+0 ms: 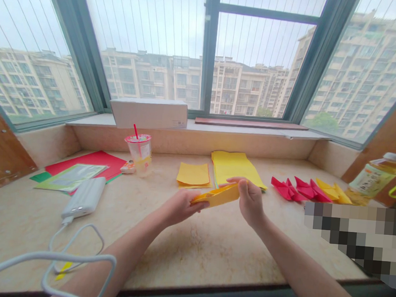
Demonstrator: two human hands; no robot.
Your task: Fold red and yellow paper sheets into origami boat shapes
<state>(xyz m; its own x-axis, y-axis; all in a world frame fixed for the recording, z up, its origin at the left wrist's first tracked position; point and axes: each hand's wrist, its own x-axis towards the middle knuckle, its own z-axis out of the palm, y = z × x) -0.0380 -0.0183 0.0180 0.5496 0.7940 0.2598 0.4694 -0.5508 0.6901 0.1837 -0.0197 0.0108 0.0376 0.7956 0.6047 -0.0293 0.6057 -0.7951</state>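
Both hands hold a half-folded yellow paper piece above the table: left hand pinching its near end, right hand closed on the far end. Finished red and yellow folded pieces lie right; yellow sheets remain unfolded.

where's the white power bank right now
In the head view the white power bank lies on the counter's left side, just right of the red paper, left of the left hand.
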